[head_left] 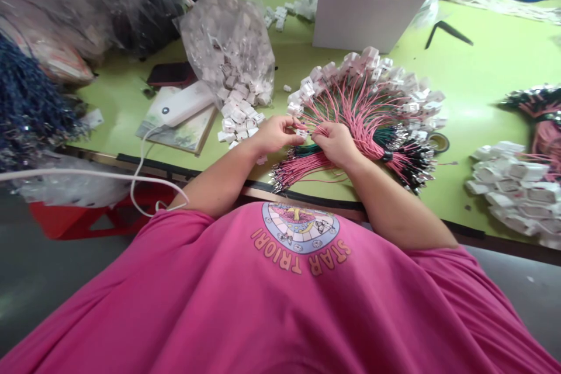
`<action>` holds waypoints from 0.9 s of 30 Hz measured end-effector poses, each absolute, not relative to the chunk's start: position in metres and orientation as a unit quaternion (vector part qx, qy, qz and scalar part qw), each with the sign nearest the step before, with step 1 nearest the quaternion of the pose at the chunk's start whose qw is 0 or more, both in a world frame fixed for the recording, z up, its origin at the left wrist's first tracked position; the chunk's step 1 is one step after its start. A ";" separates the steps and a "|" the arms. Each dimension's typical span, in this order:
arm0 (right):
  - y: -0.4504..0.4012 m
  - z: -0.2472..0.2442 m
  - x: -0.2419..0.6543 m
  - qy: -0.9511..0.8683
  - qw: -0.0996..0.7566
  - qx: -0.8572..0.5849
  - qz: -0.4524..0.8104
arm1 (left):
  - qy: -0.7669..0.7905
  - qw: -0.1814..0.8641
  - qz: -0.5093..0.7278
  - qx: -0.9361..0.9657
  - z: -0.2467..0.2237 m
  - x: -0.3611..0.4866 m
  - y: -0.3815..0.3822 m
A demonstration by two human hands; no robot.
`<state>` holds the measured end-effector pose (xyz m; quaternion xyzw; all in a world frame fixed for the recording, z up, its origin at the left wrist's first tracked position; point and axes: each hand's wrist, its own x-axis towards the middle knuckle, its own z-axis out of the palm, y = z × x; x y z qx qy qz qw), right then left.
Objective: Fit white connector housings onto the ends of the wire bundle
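Left hand (pixel 277 135): nearly closed, thumb and fingertips pinched on a small white connector (pixel 301 134). The connector sits at the fingertips, in the gap between the two hands. Right hand (pixel 335 141): fingers curled, thumb and forefinger closed on a thin wire (pixel 309 132) beside the connector. Whether the wire end is seated in the connector cannot be told.

The wire bundle (pixel 363 108) lies on the desk (pixel 473 79), beneath and around the right hand. Its pink and green wires fan out beyond that hand to an arc of white housings (pixel 370 58). A black tie (pixel 387 155) gathers the bundle to the right of the right hand; metal-tipped ends (pixel 280 178) lie below the hands, toward the body.

Beyond the left hand, loose connectors (pixel 239 120) spill from a clear bag (pixel 225 29). Farther left, a white device (pixel 188 105) with a cable (pixel 141 169) rests on a notebook (pixel 195 141). A tape roll (pixel 439 142) lies right of the tie. A second bundle (pixel 547 140) lies well to the right of the right hand. A box (pixel 377 6) stands beyond the housings.
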<state>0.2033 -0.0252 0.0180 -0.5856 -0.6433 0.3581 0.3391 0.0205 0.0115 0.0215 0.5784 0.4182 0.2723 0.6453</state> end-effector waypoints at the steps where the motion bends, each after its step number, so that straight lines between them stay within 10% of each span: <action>1: -0.025 0.018 0.203 -0.645 0.336 -0.583 0.362 | 0.416 0.646 0.266 0.581 0.020 0.021 0.012; 27: -0.020 0.020 0.209 -0.464 0.451 -0.537 0.541 | 0.467 0.603 0.317 0.564 0.034 0.010 0.026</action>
